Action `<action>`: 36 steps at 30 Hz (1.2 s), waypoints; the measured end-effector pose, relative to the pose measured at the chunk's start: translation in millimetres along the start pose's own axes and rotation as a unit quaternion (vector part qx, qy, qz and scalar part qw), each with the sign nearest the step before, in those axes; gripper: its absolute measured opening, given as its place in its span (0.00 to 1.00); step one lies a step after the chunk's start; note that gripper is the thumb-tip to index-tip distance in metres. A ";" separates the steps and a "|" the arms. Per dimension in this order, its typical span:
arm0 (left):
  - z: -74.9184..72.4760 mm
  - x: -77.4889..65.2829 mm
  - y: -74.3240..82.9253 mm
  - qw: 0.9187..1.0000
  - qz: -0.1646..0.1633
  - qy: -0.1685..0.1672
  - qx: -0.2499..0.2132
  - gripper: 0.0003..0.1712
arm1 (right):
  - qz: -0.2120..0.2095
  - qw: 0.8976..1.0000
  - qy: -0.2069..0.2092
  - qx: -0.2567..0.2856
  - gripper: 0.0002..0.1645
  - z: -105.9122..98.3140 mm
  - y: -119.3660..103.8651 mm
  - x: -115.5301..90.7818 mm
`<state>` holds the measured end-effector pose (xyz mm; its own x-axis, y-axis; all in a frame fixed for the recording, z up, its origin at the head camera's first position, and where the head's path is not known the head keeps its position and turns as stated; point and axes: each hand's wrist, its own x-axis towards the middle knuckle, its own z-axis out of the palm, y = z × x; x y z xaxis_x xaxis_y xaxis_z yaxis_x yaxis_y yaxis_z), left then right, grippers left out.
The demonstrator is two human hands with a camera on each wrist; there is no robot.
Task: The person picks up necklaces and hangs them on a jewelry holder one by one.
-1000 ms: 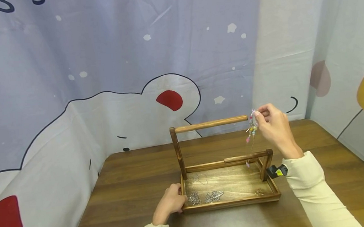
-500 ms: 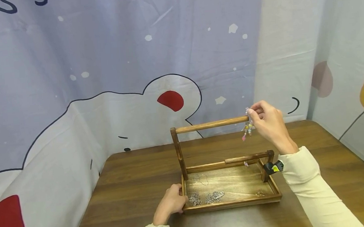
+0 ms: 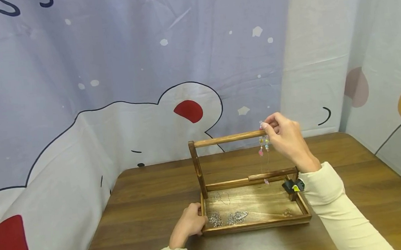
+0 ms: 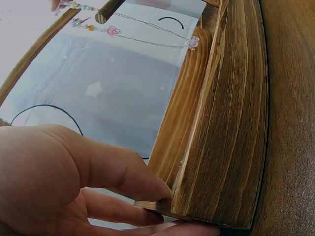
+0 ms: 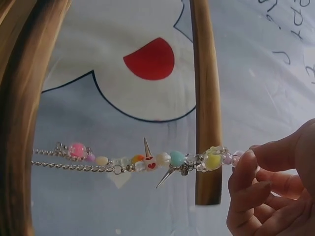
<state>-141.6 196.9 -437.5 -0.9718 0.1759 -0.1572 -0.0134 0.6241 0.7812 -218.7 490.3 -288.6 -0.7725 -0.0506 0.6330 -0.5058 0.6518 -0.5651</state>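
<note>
Right hand (image 3: 286, 138) pinches the beaded necklace (image 5: 177, 158) at its top end, thumb against fingertips, other fingers curled. Necklace is right at the free end of the upper bar (image 3: 230, 138), just left of the right hand; in the right wrist view the beads cross in front of that bar close to its tip. Can't tell if the strand is looped over it. From the pinch, beads hang down into a thin chain, with a lilac pendant (image 3: 266, 181) lowest, in line with the lower bar (image 3: 273, 174). Left hand (image 3: 188, 222) grips the left end of the wooden tray (image 3: 258, 225) by the front corner, thumb and fingers on the edge, well apart from the necklace, below and left of it. In the tray: two clumped silver chains (image 3: 237, 217) near the front left, a fine chain (image 3: 222, 198) behind them, a small gold-toned piece (image 3: 287, 213) front right, too small to identify. Tray sits on the wood-grain table (image 3: 139, 200), printed curtain (image 3: 128, 60) behind.
</note>
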 end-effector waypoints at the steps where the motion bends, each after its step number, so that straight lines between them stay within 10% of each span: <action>1: 0.0 0.0 0.0 1.000 0.001 0.001 0.000 0.18 | -0.004 1.000 -0.001 0.001 0.08 1.4 -1.6 0.0; 36: 0.2 -0.7 0.6 1.000 0.007 -0.001 -0.002 0.14 | -0.066 0.995 -0.067 0.028 0.04 55.2 -53.0 6.2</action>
<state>-140.9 197.3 -437.0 -0.9712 0.1872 -0.1471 0.0002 0.6184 0.7858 -217.9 413.7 -283.9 -0.7399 -0.2361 0.6300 -0.6246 0.5891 -0.5127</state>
